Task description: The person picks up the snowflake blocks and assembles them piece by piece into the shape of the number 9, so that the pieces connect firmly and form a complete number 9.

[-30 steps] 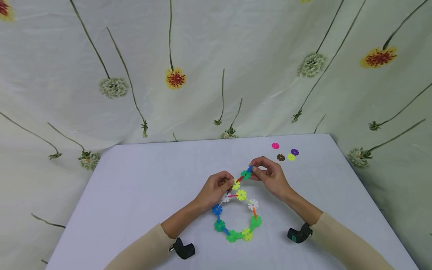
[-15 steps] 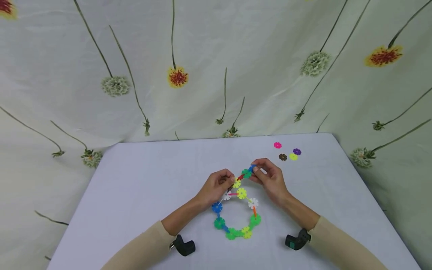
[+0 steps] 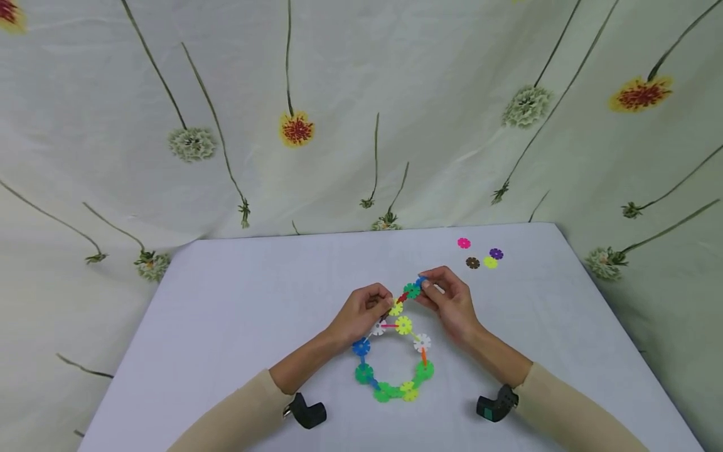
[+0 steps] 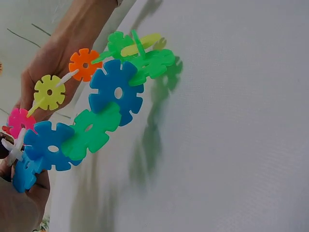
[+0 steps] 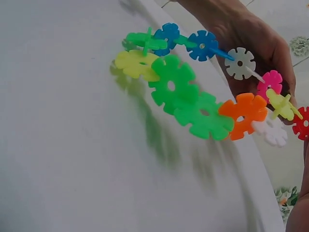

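A ring of linked, notched plastic flower discs [image 3: 425, 370] hangs just above the table, in green, blue, white, yellow and orange. From its top a short chain runs up to the right, with a yellow disc [image 3: 396, 307], a red disc [image 5: 302, 123] and a green disc [image 3: 412, 290]. My left hand [image 3: 361, 314] pinches the chain's lower end, by a dark brown disc [image 4: 4, 149] mostly hidden by the fingers. At the upper end my right hand [image 3: 452, 301] pinches a blue disc [image 3: 420, 282] between thumb and fingers.
Loose flower discs lie at the back right of the white table [image 3: 254, 295]: a pink one [image 3: 464, 243], a brown one [image 3: 472, 263], a yellow one [image 3: 491, 262] and a purple one [image 3: 496, 253]. A flower-patterned cloth [image 3: 339, 75] hangs behind.
Both hands keep their grips on the chain and hardly move. The ring's lower part has swung slightly to the left. The view has shifted a little.
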A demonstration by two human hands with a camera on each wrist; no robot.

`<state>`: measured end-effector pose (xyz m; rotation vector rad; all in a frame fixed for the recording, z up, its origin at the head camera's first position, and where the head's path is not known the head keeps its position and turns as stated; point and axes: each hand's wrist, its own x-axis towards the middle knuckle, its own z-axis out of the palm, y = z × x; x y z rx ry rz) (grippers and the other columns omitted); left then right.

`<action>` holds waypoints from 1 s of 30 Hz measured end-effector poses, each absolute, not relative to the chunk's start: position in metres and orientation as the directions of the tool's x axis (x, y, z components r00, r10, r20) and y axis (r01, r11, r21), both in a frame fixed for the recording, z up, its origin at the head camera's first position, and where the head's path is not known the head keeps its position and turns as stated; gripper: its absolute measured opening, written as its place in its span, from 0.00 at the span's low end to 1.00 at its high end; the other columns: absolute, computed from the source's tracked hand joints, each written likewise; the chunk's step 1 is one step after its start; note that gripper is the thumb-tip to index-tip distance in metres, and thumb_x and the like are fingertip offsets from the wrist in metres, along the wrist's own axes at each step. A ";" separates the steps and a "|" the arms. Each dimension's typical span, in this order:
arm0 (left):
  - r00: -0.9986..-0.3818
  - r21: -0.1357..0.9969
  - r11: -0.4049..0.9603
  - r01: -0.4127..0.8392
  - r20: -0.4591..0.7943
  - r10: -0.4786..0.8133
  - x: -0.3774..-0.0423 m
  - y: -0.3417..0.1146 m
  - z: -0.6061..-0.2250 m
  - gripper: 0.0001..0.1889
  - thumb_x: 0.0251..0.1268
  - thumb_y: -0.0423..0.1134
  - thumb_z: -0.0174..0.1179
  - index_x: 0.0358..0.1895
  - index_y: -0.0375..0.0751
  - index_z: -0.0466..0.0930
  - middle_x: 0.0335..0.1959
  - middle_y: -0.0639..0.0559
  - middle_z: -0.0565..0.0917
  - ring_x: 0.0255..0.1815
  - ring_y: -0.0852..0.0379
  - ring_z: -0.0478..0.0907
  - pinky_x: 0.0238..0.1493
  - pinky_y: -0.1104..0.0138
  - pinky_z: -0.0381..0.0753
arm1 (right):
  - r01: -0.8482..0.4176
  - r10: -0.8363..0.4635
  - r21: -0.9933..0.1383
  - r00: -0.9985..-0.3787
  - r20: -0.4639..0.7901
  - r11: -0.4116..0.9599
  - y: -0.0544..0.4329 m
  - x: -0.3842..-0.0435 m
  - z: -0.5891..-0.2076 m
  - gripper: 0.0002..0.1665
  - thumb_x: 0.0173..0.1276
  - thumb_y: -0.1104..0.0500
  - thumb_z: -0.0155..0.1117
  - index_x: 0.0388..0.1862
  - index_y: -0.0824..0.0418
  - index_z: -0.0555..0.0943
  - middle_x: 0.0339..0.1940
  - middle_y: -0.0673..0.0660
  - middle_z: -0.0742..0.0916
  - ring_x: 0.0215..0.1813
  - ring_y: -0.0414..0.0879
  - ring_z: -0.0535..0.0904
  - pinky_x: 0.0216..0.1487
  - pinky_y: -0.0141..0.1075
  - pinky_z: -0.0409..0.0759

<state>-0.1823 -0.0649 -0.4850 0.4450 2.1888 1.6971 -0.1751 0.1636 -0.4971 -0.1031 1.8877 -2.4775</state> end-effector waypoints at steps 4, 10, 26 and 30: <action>-0.899 0.970 0.238 0.041 -0.068 0.433 -0.182 -0.064 -0.484 0.08 0.85 0.38 0.56 0.49 0.38 0.82 0.39 0.49 0.83 0.39 0.58 0.78 0.46 0.73 0.80 | -0.077 -0.062 -0.972 -0.994 0.092 -0.222 0.165 -0.176 -0.494 0.11 0.80 0.69 0.61 0.57 0.72 0.77 0.48 0.50 0.88 0.41 0.37 0.91 0.52 0.35 0.90; -0.909 0.969 0.248 0.015 -0.090 0.407 -0.182 -0.065 -0.487 0.08 0.84 0.38 0.56 0.48 0.38 0.82 0.39 0.50 0.83 0.39 0.58 0.78 0.47 0.73 0.80 | -0.094 -0.111 -0.971 -0.986 0.121 -0.221 0.168 -0.177 -0.494 0.11 0.80 0.69 0.62 0.56 0.72 0.77 0.50 0.50 0.88 0.44 0.37 0.91 0.52 0.35 0.90; -0.851 0.993 0.119 0.000 -0.062 0.521 -0.182 -0.072 -0.487 0.12 0.87 0.42 0.52 0.54 0.36 0.77 0.38 0.52 0.78 0.38 0.58 0.76 0.44 0.70 0.80 | -0.110 -0.258 -0.988 -0.957 0.134 -0.106 0.166 -0.184 -0.484 0.14 0.84 0.64 0.59 0.61 0.72 0.74 0.48 0.47 0.88 0.47 0.38 0.90 0.57 0.36 0.90; -0.847 0.992 0.125 0.012 -0.057 0.529 -0.185 -0.068 -0.481 0.13 0.88 0.44 0.52 0.56 0.37 0.77 0.40 0.53 0.78 0.36 0.59 0.76 0.40 0.71 0.80 | -0.124 -0.287 -0.987 -0.946 0.147 -0.098 0.164 -0.186 -0.488 0.13 0.84 0.66 0.58 0.60 0.72 0.74 0.48 0.45 0.92 0.50 0.37 0.91 0.58 0.34 0.89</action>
